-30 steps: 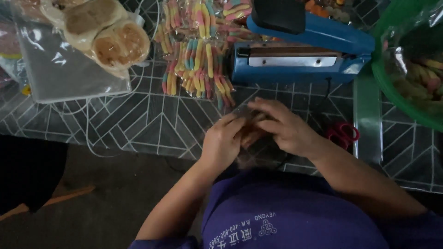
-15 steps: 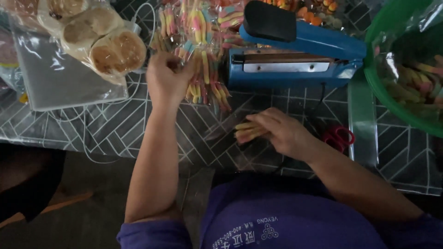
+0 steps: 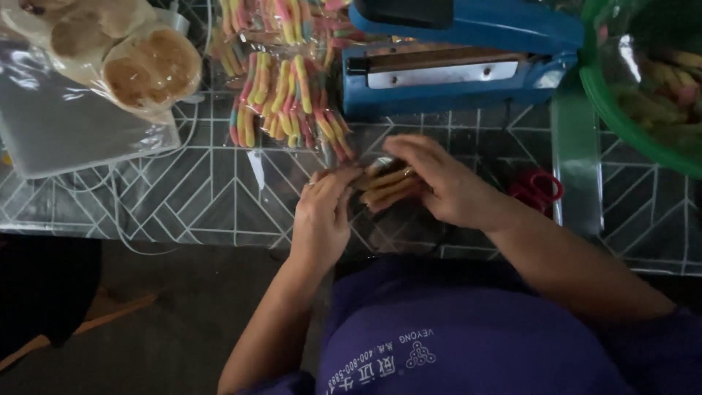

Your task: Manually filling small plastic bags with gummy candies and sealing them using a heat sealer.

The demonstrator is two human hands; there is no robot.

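Both your hands met over a small clear bag of candy sticks at the middle of the frame.

Your right hand (image 3: 446, 183) curled around the bag of candy sticks (image 3: 386, 186), pinching it; your left hand (image 3: 323, 216) pinched its near end with the fingertips. The bag sat just above the patterned table (image 3: 183, 197). Sealed bags of striped candy (image 3: 289, 99) lay just above, beside the blue sealing machine (image 3: 468, 58). Red scissors (image 3: 537, 189) lay at right, a green basin (image 3: 643, 80) at upper right.
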